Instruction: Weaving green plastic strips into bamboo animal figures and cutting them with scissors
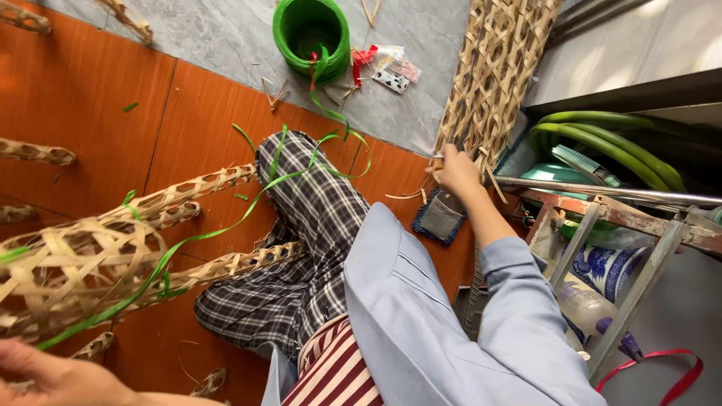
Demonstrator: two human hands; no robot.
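- Bamboo strips form the woven frame (83,271) at the lower left, with a green ribbon (226,225) trailing across it from the green spool (312,34).
- Left hand (53,376) lies just beside the frame; whether its fingers grip, I cannot tell.
- Right hand (455,171) is closed on a small tool at the leaning lattice panel (500,68).

i have one view only, from the camera on the head, so nothing is shared with a second view. it looks steeply down and a little forward over the person's own lap and chest, close enough that the body fills the lower middle. the right hand (455,171) sits near the centre right, reached out away from the camera, with the woven bamboo panel (496,68) just beyond its grip. the left hand (53,376) is cut by the bottom left edge, very near the lens, with the bamboo frame (75,271) just above its grip.
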